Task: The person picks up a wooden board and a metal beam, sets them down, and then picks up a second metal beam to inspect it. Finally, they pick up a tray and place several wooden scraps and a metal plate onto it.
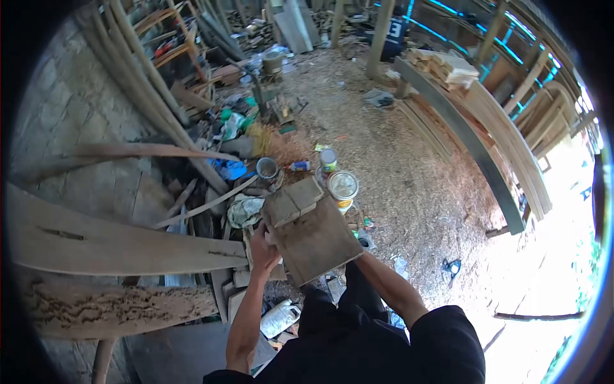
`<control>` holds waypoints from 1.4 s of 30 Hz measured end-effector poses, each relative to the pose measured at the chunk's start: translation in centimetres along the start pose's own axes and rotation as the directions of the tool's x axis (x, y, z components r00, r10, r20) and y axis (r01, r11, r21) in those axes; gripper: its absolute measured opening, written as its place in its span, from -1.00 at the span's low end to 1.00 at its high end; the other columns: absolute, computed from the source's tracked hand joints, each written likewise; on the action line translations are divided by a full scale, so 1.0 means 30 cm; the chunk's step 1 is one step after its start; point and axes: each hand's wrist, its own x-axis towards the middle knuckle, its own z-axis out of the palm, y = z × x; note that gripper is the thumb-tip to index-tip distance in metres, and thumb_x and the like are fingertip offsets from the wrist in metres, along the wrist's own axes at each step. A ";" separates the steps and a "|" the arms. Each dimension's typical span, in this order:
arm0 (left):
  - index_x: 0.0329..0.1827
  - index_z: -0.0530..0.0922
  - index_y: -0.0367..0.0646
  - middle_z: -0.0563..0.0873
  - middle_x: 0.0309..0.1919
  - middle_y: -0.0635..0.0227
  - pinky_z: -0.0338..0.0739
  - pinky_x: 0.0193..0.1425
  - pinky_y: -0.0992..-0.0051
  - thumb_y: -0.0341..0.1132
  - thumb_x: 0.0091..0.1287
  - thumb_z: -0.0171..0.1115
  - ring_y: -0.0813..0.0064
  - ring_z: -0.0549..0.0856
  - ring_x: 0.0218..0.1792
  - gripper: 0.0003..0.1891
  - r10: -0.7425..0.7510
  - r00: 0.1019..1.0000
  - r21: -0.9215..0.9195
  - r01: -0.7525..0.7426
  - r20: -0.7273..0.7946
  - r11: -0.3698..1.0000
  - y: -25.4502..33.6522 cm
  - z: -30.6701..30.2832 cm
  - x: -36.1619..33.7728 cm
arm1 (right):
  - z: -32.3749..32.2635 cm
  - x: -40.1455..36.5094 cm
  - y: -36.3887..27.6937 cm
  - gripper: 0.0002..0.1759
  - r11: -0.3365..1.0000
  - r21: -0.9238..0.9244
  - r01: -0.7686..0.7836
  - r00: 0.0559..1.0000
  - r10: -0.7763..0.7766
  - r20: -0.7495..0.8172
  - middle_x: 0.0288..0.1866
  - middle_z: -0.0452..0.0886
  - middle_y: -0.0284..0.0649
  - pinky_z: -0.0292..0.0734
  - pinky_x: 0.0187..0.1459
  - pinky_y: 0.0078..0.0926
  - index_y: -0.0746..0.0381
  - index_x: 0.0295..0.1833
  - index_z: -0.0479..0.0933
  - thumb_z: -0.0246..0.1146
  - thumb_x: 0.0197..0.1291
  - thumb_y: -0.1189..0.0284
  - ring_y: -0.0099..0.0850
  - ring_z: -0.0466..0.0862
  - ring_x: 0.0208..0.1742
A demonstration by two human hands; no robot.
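Note:
A squarish brown wooden board (323, 240) is held up in front of my body, tilted. Across its far end sits a thicker pair of wooden blocks (294, 201), lying side by side. My left hand (261, 248) grips the board's left edge, fingers wrapped against it. From the right, my right forearm (393, 285) reaches to the near right corner, and the hand itself is hidden beneath the board. Just beyond the board stand a lidded paint bucket (343, 184) and a smaller lidded can (328, 158).
Long thick planks (128, 240) jut in from the left beside a stone wall (57, 121). Scraps, rags and a white jug (279, 318) clutter the ground nearby. Stacked boards (508, 141) rest along a dark beam (476, 121) at right. Wood shavings cover the dirt floor (409, 185).

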 end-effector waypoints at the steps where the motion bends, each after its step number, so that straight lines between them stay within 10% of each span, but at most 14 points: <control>1: -0.14 0.48 -0.28 0.65 -0.32 0.09 0.46 -0.20 0.40 -0.21 0.00 0.33 0.21 0.64 -0.25 -0.58 0.077 0.997 0.017 -0.077 0.006 0.997 -0.011 0.043 0.025 | -0.043 -0.017 -0.007 -0.47 1.000 0.003 -0.006 0.999 0.006 -0.039 -0.03 0.55 -0.15 0.39 0.01 -0.46 0.30 0.13 0.38 0.22 0.03 0.30 -0.42 0.52 -0.02; 12: -0.20 0.48 -0.23 0.63 -0.42 0.07 0.48 -0.28 0.36 -0.38 0.04 0.22 0.14 0.65 -0.32 -0.74 0.378 0.920 -0.070 -0.373 0.099 0.925 0.153 0.528 0.337 | -0.518 0.032 -0.089 -0.48 1.000 0.023 0.009 0.972 -0.003 -0.233 -0.04 0.55 -0.15 0.40 0.01 -0.46 0.30 0.12 0.38 0.21 0.05 0.30 -0.42 0.53 -0.03; 17: -0.08 0.42 -0.33 0.61 -0.21 -0.02 0.43 -0.06 0.35 -0.39 0.03 0.24 0.13 0.59 -0.08 -0.62 0.279 0.938 -0.227 -0.232 0.206 0.946 0.157 0.829 0.503 | -0.819 0.174 -0.101 -0.49 0.999 0.035 0.019 0.975 -0.010 -0.223 -0.04 0.55 -0.16 0.40 0.00 -0.46 0.30 0.12 0.38 0.20 0.05 0.30 -0.42 0.53 -0.03; 26: -0.13 0.42 -0.35 0.63 -0.31 0.03 0.46 -0.16 0.39 -0.40 0.06 0.22 0.24 0.64 -0.22 -0.67 0.157 0.957 -0.240 -0.097 0.244 0.966 0.331 1.413 0.828 | -1.461 0.370 -0.163 -0.50 1.000 0.025 0.008 0.957 0.000 -0.289 -0.04 0.55 -0.16 0.41 0.00 -0.46 0.30 0.12 0.38 0.19 0.07 0.30 -0.43 0.53 -0.04; 39: -0.08 0.41 -0.33 0.62 -0.26 0.03 0.48 -0.12 0.39 -0.37 0.07 0.25 0.24 0.64 -0.17 -0.63 0.328 0.918 -0.344 -0.242 0.220 0.907 0.448 1.944 1.480 | -2.120 0.762 -0.285 -0.52 0.998 -0.038 0.057 0.936 -0.067 -0.347 -0.05 0.55 -0.17 0.42 -0.01 -0.46 0.30 0.11 0.37 0.17 0.08 0.30 -0.43 0.53 -0.05; 42: 0.00 0.36 -0.31 0.59 -0.12 0.08 0.47 -0.02 0.40 -0.35 0.07 0.29 0.31 0.59 -0.06 -0.55 0.300 0.861 -0.449 -0.096 0.410 0.888 0.432 2.028 1.660 | -2.265 0.908 -0.319 -0.52 0.995 -0.058 0.082 0.923 -0.098 -0.372 -0.06 0.55 -0.17 0.42 -0.01 -0.46 0.30 0.11 0.37 0.16 0.09 0.31 -0.43 0.53 -0.05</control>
